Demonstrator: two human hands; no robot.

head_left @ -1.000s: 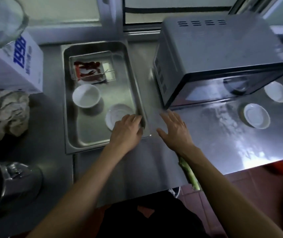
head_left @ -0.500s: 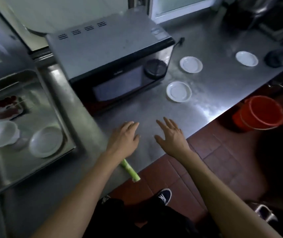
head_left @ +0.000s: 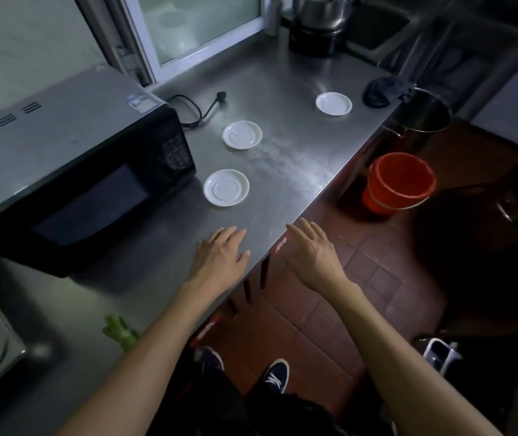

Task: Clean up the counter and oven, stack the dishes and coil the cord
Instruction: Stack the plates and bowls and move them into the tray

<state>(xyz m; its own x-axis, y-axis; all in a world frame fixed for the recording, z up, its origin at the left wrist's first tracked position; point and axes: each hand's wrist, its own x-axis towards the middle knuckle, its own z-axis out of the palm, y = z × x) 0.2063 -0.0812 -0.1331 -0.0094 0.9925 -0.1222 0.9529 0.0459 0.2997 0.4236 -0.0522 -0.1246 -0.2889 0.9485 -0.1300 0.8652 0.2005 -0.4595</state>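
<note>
Nearest saucer (head_left: pixel 226 187) just beyond flat left hand (head_left: pixel 220 254), not touching

Both forearms are left bare; no sleeves are seen. Dark clothing is worn below. Dark sneakers (head_left: pixel 275 374) with white soles and laces are worn.

Your steel counter (head_left: pixel 283 171) carries the oven (head_left: pixel 72 171) at nine o'clock, its cord (head_left: pixel 198 113) at twelve, three saucers (head_left: pixel 226 187) toward one, a dark cloth (head_left: pixel 383 91) at two.
</note>
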